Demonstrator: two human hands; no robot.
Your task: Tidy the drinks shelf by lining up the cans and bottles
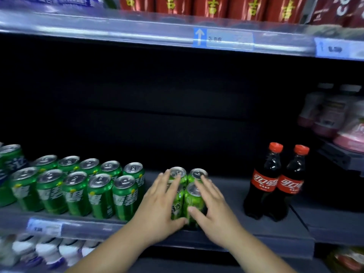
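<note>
Grey board makes up the drinks shelf (228, 196), with a dark, almost black back panel (157, 105) behind it and deep shadow under the shelf above. Along the front edge runs a clear plastic rail carrying a blurred price tag (44, 226) at the left.

Near the middle of the shelf, close to its front edge, four pale green cans (194, 196) stand upright in a tight two-by-two block. Both hands press on this block. The left hand (157, 209) lies flat along its left side, fingers straight and reaching to the back can's lid, thumb at the base of the front can. The right hand (212, 211) lies over the right side, fingers straight across the lids, thumb against the front can's wall.

To the left, apart from the block, darker green cans (76, 192) stand in two neat rows. To the right, two cola bottles (273, 182) with red caps stand side by side, touching.

Overhead, the upper shelf's clear rail (137, 30) holds a label with a blue arrow (222, 39), and red cans (208, 5) with yellow characters stand on it. At the far right a neighbouring shelf carries blurred pinkish bottles (331, 117). Below, at the lower left, are white bottles (49, 251) with purple on them.
</note>
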